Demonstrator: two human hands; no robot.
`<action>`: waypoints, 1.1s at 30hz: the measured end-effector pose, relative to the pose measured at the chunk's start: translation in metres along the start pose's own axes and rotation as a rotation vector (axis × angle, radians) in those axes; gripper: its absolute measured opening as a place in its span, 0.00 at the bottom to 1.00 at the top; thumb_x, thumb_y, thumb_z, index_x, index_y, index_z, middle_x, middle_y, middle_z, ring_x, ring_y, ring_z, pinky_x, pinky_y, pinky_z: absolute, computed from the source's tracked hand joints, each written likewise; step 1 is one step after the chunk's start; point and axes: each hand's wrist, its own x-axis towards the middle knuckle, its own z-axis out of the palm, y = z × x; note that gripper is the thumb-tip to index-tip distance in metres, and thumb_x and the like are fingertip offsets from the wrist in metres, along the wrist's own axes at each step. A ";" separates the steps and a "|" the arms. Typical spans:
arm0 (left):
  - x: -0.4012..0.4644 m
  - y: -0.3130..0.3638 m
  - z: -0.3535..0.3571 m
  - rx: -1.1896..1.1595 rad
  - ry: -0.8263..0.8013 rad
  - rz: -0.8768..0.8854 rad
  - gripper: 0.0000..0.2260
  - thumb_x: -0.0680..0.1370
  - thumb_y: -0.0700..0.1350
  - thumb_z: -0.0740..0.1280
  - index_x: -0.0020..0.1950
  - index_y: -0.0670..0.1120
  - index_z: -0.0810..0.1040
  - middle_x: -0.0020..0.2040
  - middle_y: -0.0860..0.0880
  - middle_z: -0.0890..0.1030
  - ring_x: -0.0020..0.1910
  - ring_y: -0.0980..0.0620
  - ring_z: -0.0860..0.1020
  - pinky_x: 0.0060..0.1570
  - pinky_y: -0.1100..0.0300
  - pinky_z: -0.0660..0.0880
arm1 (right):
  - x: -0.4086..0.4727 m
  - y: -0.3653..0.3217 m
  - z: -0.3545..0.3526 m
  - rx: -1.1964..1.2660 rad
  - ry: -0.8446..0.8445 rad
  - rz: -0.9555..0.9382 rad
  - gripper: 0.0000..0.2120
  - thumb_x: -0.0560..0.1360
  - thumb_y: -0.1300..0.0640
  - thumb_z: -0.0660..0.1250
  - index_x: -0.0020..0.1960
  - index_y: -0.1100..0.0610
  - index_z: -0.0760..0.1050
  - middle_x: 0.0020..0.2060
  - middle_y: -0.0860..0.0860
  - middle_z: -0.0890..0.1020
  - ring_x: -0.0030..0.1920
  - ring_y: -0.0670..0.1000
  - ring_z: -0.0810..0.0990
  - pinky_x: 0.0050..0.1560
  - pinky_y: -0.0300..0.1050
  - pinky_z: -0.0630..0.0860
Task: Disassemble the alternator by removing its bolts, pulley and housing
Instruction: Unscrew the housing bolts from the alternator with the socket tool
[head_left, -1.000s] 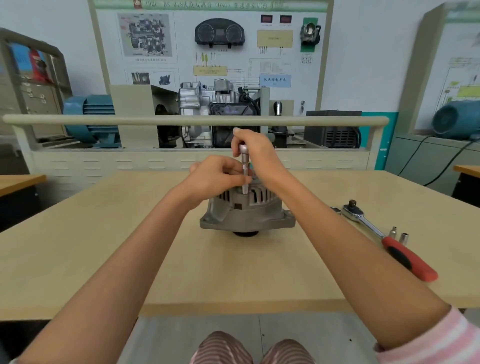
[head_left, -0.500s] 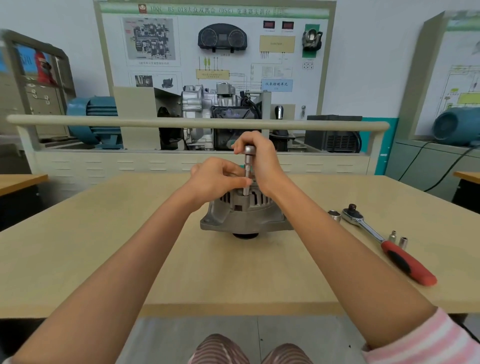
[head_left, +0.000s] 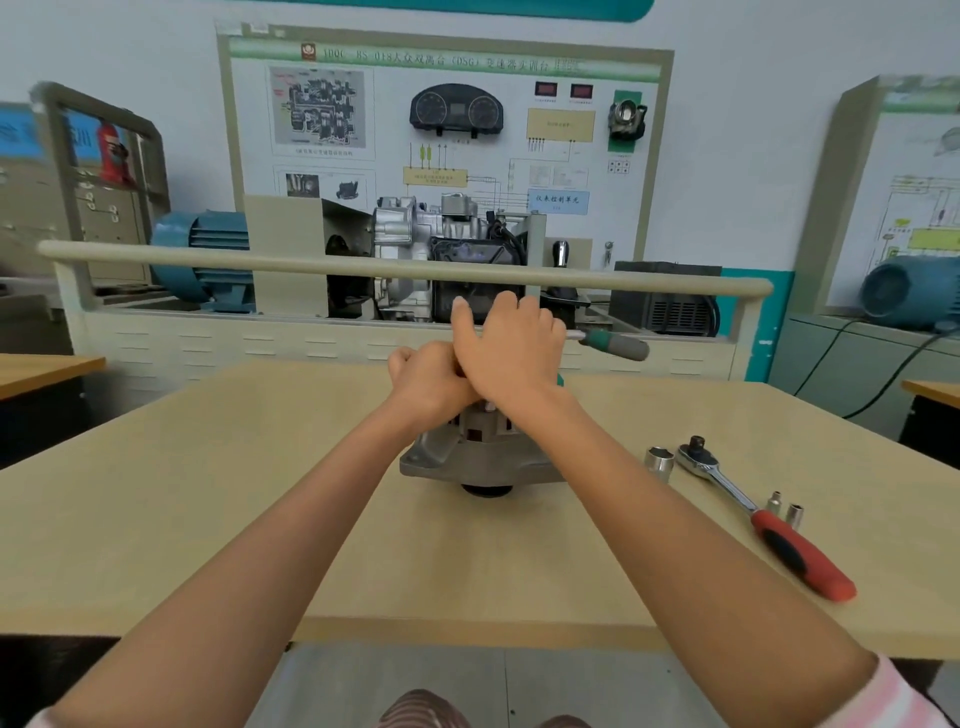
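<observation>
Both hands, left hand (head_left: 431, 382) and right hand (head_left: 511, 348), meet atop the alternator (head_left: 478, 457).

A training board (head_left: 447, 130) with an instrument cluster (head_left: 456, 110) backs a cutaway gearbox (head_left: 441, 249) and blue motor (head_left: 202, 260) behind a wooden table (head_left: 156, 519).

Both hands (head_left: 467, 364) hide the alternator's (head_left: 478, 457) top and the tool's (head_left: 613, 345) working end; the panel (head_left: 447, 130) text is too small.

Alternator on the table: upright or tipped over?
Upright. The alternator sits level on the table, flange flat, dark pulley end underneath, both hands on top.
</observation>
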 end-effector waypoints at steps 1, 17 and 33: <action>0.000 -0.001 0.001 -0.056 0.001 0.004 0.12 0.76 0.42 0.65 0.32 0.50 0.71 0.31 0.54 0.72 0.41 0.60 0.68 0.50 0.58 0.58 | 0.003 0.003 -0.002 0.101 -0.035 -0.005 0.23 0.79 0.42 0.52 0.46 0.60 0.75 0.50 0.59 0.78 0.55 0.60 0.73 0.57 0.53 0.63; 0.004 -0.004 -0.011 -0.263 -0.154 -0.017 0.04 0.72 0.44 0.74 0.42 0.44 0.85 0.42 0.46 0.85 0.58 0.44 0.78 0.69 0.44 0.64 | 0.012 0.004 -0.007 0.951 -0.297 0.155 0.26 0.82 0.53 0.51 0.26 0.58 0.64 0.27 0.51 0.70 0.34 0.47 0.70 0.48 0.42 0.67; 0.002 0.004 -0.005 0.038 -0.016 -0.031 0.14 0.78 0.37 0.53 0.36 0.47 0.70 0.35 0.49 0.74 0.45 0.50 0.69 0.52 0.57 0.55 | -0.007 0.000 0.003 -0.033 0.081 -0.175 0.26 0.79 0.40 0.51 0.49 0.62 0.74 0.48 0.58 0.78 0.52 0.58 0.73 0.59 0.52 0.62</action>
